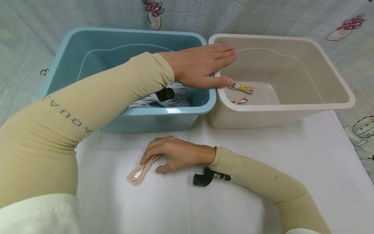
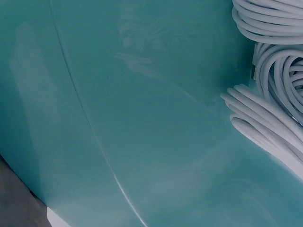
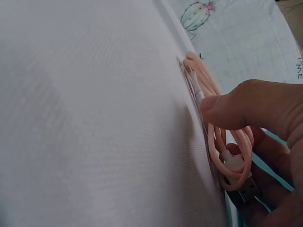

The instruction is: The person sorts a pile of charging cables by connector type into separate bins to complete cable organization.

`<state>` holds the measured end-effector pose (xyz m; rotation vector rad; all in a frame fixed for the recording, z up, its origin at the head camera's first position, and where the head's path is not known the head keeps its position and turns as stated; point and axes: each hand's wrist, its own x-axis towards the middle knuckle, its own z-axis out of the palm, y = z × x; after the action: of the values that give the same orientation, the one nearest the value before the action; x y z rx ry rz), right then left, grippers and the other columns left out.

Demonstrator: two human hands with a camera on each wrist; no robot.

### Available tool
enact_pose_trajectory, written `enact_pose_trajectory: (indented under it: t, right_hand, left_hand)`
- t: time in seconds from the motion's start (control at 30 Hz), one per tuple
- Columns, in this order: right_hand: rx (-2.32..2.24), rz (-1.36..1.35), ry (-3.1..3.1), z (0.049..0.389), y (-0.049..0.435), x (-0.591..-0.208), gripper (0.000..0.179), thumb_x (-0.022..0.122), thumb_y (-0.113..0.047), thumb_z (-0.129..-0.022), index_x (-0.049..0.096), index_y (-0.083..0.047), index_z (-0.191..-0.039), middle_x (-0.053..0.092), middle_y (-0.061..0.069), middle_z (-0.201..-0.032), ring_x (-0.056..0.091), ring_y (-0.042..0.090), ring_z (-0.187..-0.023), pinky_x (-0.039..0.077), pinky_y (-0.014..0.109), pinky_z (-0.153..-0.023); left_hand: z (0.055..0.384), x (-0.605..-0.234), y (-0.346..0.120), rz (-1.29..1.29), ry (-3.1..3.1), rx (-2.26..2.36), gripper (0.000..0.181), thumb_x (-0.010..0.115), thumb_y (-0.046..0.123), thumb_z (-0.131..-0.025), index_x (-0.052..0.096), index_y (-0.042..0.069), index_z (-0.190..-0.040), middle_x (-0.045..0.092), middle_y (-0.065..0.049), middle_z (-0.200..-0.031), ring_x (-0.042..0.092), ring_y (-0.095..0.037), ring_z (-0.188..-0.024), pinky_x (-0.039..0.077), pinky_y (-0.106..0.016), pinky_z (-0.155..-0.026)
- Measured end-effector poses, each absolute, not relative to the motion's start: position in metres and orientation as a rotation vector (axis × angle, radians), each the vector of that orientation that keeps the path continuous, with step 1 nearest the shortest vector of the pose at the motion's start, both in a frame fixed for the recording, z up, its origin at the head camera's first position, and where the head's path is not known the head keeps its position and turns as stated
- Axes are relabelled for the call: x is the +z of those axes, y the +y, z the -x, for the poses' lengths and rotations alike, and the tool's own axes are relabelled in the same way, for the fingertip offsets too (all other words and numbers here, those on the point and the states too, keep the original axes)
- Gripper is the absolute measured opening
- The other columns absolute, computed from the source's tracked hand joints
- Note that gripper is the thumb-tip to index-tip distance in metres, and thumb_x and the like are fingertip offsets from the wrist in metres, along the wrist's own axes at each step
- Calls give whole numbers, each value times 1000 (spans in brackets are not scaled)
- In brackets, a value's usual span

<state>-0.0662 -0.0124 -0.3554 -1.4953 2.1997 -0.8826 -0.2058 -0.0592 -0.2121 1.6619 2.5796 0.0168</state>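
On the white cloth, my right hand point(image 1: 178, 154) curls its fingers over one end of a coiled peach USB cable point(image 1: 135, 177). Up close, the right wrist view shows the peach coil point(image 3: 203, 78) between the thumb point(image 3: 251, 104) and the fingers, its metal USB plug point(image 3: 248, 190) beside them. Part of the coil is hidden under the hand. My left hand point(image 1: 201, 65) is stretched flat, palm down, above the adjoining rims of the blue bin point(image 1: 157, 112) and the beige bin point(image 1: 280, 107). It holds nothing visible.
Bundled white cables point(image 1: 178, 97) lie in the blue bin, partly covered by the left arm; the left wrist view shows several white coils point(image 2: 279, 80). Two peach cable bundles point(image 1: 246, 90) lie in the beige bin. Patterned fabric point(image 1: 181, 14) hangs behind the bins.
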Motion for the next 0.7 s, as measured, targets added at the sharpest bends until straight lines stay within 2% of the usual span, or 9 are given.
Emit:
enact_pose_trajectory:
  t: [0.3,0.7]
  right_hand:
    - [-846,1479,2183,66,-21,-360,37,75,-13,-81,68,-22,-115,67,-14,-113,55,-4,-108,44,6,-92]
    - [-909,1460,2234,65,-24,-363,25,73,-10,-82,72,-20,-105,69,-9,-99,56,-2,-90,46,7,-78]
  left_hand:
    - [206,-212,-60,-1664,2572,29,82,25,67,-96,1,17,-158,-2,0,-166,-4,-17,-156,1,-37,-130]
    - [206,-213,-59,-1660,2579,28,82,26,66,-97,1,18,-158,-2,0,-166,-3,-17,-156,2,-37,-130]
